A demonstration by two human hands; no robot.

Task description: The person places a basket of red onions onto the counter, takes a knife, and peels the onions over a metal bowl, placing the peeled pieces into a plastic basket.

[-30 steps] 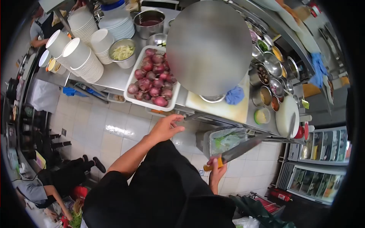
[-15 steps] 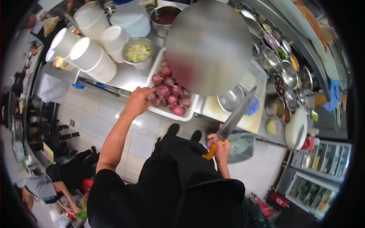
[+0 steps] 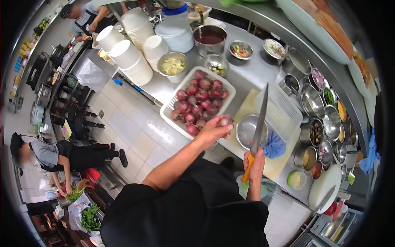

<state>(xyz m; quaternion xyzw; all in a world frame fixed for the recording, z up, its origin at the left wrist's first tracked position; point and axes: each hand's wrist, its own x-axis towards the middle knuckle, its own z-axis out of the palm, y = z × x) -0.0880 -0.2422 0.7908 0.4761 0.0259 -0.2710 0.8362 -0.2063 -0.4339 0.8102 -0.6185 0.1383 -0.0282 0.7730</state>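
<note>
My left hand (image 3: pixel 214 131) pinches a red onion (image 3: pixel 226 120) in its fingertips, just past the front right corner of a white basket (image 3: pixel 169 117) heaped with red onions (image 3: pixel 201 95). My right hand (image 3: pixel 256 163) is closed around the yellow handle of a large kitchen knife (image 3: pixel 261 117), its broad blade pointing away from me. Behind the blade, a steel bowl (image 3: pixel 247 133) rests on a cream cutting board (image 3: pixel 269 168). A blue cloth (image 3: pixel 276 146) lies to the right of the bowl, beside a translucent plastic tray (image 3: pixel 284 109).
Stacked white tubs (image 3: pixel 133 66), a bowl of shredded vegetable (image 3: pixel 173 66) and a pot of dark red liquid (image 3: pixel 210 39) stand at the back left. Several steel bowls (image 3: pixel 312 101) crowd the right. A co-worker (image 3: pixel 49 152) handles greens at the left; another person (image 3: pixel 88 18) stands farther back.
My left hand has left the basket and moved right with a red onion in it. The knife has come up over the board beside the steel bowl. My view has shifted.
</note>
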